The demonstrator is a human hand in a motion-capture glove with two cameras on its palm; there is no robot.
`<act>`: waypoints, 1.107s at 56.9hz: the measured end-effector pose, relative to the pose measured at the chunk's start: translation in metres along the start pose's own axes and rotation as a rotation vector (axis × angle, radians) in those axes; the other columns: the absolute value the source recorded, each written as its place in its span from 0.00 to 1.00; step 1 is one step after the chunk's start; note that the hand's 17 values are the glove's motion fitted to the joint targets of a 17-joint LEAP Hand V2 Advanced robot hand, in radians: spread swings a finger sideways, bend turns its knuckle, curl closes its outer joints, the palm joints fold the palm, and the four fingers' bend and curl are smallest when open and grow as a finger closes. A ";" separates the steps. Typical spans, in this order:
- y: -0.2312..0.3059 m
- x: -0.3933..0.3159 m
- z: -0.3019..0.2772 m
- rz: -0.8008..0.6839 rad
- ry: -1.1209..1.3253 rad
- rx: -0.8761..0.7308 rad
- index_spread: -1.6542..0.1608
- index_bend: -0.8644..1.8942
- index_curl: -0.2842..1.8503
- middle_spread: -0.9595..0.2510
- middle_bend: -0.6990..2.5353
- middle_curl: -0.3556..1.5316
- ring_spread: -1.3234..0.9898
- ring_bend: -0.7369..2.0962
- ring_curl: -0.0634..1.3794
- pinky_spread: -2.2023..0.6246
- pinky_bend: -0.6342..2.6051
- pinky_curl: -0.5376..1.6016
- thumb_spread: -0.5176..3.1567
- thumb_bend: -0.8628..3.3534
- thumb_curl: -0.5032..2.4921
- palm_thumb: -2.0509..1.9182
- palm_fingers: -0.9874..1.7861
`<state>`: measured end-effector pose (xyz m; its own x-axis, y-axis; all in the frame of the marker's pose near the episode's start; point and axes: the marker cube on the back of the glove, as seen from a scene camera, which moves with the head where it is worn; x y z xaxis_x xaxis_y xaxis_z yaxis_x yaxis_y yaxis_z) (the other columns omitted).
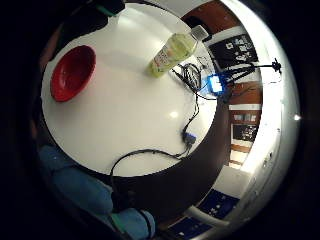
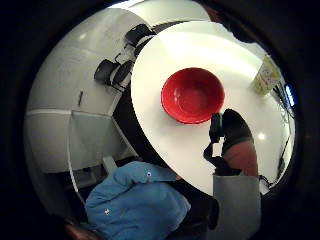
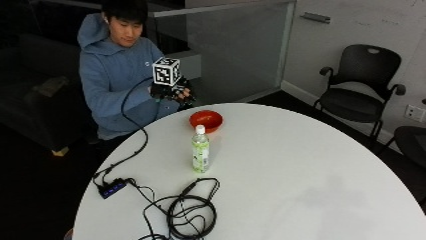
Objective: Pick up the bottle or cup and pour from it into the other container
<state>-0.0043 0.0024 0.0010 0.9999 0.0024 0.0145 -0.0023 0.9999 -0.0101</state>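
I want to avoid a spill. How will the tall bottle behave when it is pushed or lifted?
The bottle stands upright, tall and narrow, so a push near its white cap would probably tip it. It looks nearly full of pale green liquid, so likely heavy for its size. Lying down, its round body could roll.

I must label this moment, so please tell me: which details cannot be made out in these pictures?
- Gloved right hand: outside view, marker cube covers it; finger pose unclear.
- Clear plastic bottle of yellow-green liquid: label print too small.
- Red round bowl: outside view, inside partly hidden by near rim and bottle cap.
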 end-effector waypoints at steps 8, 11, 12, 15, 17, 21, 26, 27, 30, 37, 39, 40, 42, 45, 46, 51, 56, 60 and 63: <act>0.002 0.000 0.000 0.001 0.001 -0.004 0.80 0.40 0.22 0.81 0.27 0.24 0.62 0.38 0.15 0.83 0.33 0.32 0.32 0.31 0.24 0.70 0.52; 0.003 0.003 -0.001 0.007 0.003 -0.004 0.79 0.40 0.24 0.81 0.27 0.25 0.62 0.38 0.16 0.84 0.33 0.33 0.34 0.30 0.25 0.70 0.52; 0.003 0.004 -0.001 0.011 0.003 -0.005 0.78 0.40 0.24 0.81 0.27 0.25 0.62 0.38 0.17 0.84 0.33 0.33 0.35 0.30 0.25 0.70 0.52; 0.004 0.008 -0.002 0.015 0.011 -0.002 0.78 0.40 0.25 0.81 0.27 0.26 0.63 0.38 0.17 0.84 0.34 0.34 0.36 0.30 0.26 0.71 0.52; 0.005 0.009 -0.002 0.016 0.018 0.002 0.78 0.39 0.25 0.81 0.27 0.27 0.63 0.38 0.18 0.85 0.34 0.34 0.37 0.29 0.27 0.71 0.51; 0.009 0.012 -0.002 0.017 0.020 -0.002 0.77 0.39 0.26 0.81 0.27 0.27 0.63 0.38 0.19 0.85 0.34 0.34 0.39 0.29 0.27 0.71 0.51; 0.017 0.018 -0.004 0.032 0.024 0.008 0.77 0.39 0.27 0.81 0.26 0.28 0.63 0.38 0.20 0.85 0.34 0.35 0.40 0.28 0.28 0.72 0.51; 0.017 0.021 -0.005 0.034 0.025 0.014 0.77 0.38 0.28 0.81 0.26 0.28 0.63 0.38 0.20 0.85 0.34 0.35 0.40 0.27 0.29 0.72 0.51; 0.020 0.030 -0.008 0.036 0.023 0.029 0.77 0.38 0.28 0.81 0.26 0.29 0.64 0.38 0.20 0.85 0.34 0.35 0.40 0.27 0.29 0.72 0.51; 0.029 0.051 -0.014 0.056 0.009 0.056 0.75 0.36 0.28 0.81 0.27 0.30 0.64 0.39 0.22 0.85 0.35 0.36 0.41 0.26 0.30 0.72 0.49; 0.031 0.057 -0.015 0.065 0.007 0.066 0.75 0.36 0.27 0.80 0.27 0.30 0.64 0.39 0.22 0.85 0.36 0.36 0.41 0.25 0.30 0.72 0.48; 0.032 0.061 -0.016 0.069 0.007 0.073 0.75 0.36 0.27 0.80 0.27 0.30 0.64 0.39 0.22 0.85 0.36 0.36 0.41 0.25 0.31 0.72 0.48; 0.034 0.068 -0.018 0.078 0.004 0.089 0.74 0.36 0.27 0.80 0.27 0.31 0.64 0.39 0.23 0.85 0.36 0.37 0.41 0.25 0.31 0.72 0.47; 0.038 0.076 -0.020 0.092 -0.003 0.106 0.74 0.36 0.26 0.80 0.27 0.31 0.64 0.40 0.23 0.85 0.37 0.37 0.42 0.24 0.31 0.72 0.47; 0.040 0.078 -0.021 0.096 -0.004 0.110 0.74 0.36 0.26 0.80 0.27 0.31 0.64 0.40 0.23 0.85 0.37 0.37 0.42 0.24 0.31 0.72 0.47; 0.045 0.092 -0.023 0.115 0.001 0.125 0.74 0.36 0.26 0.80 0.27 0.32 0.64 0.40 0.24 0.85 0.37 0.37 0.42 0.23 0.32 0.72 0.46; 0.049 0.109 -0.024 0.135 -0.017 0.130 0.74 0.36 0.26 0.80 0.27 0.32 0.64 0.41 0.24 0.85 0.38 0.38 0.42 0.22 0.32 0.73 0.45; 0.052 0.119 -0.024 0.140 -0.044 0.135 0.74 0.36 0.26 0.80 0.27 0.32 0.64 0.41 0.24 0.85 0.38 0.38 0.42 0.22 0.33 0.73 0.44; 0.053 0.126 -0.023 0.143 -0.070 0.141 0.74 0.36 0.26 0.80 0.27 0.32 0.64 0.41 0.25 0.85 0.38 0.38 0.42 0.22 0.33 0.73 0.44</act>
<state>0.1218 0.0554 -0.0211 0.9858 0.1401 0.0927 -0.1510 0.9808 0.1232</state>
